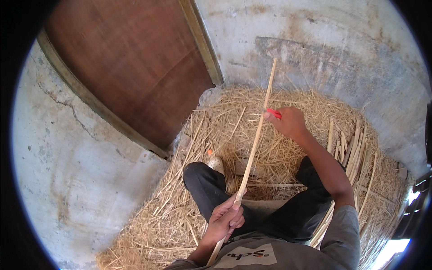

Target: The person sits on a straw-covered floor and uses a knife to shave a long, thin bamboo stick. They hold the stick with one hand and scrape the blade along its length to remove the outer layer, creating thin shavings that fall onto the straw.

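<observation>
A long pale strip of split bamboo or wood [254, 150] slants up from my lap toward the far wall. Near its lower part, my left hand [226, 219] is closed around it, with the lower end passing back under the forearm. My right hand [291, 122] grips a small knife with a red handle [274, 114], farther up the strip. The knife's thin blade, only partly visible, lies across or against the strip, and the right thumb is close to the strip there. Whether that thumb touches it, I cannot tell.
Curly straw-coloured shavings [189, 225] cover the floor around my bent legs. More long strips [355, 150] lie in a bundle at the right. A light, holed shoe [216, 164] shows beside my left knee. Beyond are a brown door [135, 58] and a stained wall [324, 49].
</observation>
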`<state>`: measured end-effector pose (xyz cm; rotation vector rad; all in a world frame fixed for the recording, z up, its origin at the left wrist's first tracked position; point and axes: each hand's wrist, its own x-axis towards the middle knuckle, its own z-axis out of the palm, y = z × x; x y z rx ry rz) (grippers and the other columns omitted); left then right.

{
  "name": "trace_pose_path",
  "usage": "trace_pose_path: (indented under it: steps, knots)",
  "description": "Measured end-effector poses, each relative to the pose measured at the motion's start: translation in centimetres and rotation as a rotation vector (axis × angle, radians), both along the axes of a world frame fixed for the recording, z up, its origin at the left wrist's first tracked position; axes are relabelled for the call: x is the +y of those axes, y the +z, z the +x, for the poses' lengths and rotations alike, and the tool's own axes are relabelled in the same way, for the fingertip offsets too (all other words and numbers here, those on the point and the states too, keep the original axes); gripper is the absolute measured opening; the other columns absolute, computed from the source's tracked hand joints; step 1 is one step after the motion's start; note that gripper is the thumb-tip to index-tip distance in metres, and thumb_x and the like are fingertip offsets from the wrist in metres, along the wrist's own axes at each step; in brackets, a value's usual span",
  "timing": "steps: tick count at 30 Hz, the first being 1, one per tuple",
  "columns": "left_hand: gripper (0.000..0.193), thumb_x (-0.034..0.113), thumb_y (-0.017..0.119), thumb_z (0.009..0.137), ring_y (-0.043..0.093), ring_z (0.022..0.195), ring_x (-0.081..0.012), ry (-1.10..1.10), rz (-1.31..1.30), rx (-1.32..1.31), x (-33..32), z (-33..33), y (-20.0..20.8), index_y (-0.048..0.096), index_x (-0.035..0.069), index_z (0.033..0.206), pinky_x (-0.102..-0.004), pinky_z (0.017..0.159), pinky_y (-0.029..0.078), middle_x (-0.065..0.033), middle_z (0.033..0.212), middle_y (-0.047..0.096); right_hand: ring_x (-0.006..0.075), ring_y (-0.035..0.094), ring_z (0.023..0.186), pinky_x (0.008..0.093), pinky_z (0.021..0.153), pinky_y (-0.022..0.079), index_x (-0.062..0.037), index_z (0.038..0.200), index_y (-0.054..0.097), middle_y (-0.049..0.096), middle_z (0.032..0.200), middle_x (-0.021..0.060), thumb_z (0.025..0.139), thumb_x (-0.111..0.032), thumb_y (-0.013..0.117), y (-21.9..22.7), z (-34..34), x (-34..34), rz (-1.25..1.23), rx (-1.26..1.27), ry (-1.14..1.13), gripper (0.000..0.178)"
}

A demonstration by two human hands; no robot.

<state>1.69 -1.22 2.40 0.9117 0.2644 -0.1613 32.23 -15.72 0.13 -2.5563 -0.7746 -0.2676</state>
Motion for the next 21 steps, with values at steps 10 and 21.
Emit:
trace_pose_path:
  steps: [10, 21]
  knots:
    - [0.048, 0.02, 0.045, 0.1, 0.027, 0.047, -0.0055, 0.002, 0.057, -0.014, 0.2, -0.6, 0.3, 0.034, 0.002, 0.143, -0.0215, 0.052, 0.029, 0.004, 0.058, 0.031, 0.0257, 0.057, 0.048, 0.0387, 0.049, 0.046, -0.0063, 0.065, 0.066, 0.056, 0.051, 0.008, 0.078, -0.074, 0.052, 0.8, -0.5, 0.5, 0.044, -0.107, 0.029, 0.07]
    - [0.049, 0.021, 0.042, 0.102, 0.028, 0.052, -0.0051, -0.09, 0.018, 0.014, 0.6, -2.9, -0.3, 0.027, 0.005, 0.147, -0.0207, 0.052, 0.028, 0.004, 0.063, 0.03, 0.0307, 0.059, 0.054, 0.0447, 0.056, 0.048, -0.0049, 0.067, 0.067, 0.055, 0.052, 0.0118, 0.08, -0.073, 0.049, 0.2, 6.2, -0.3, 0.129, -0.073, -0.174, 0.072]
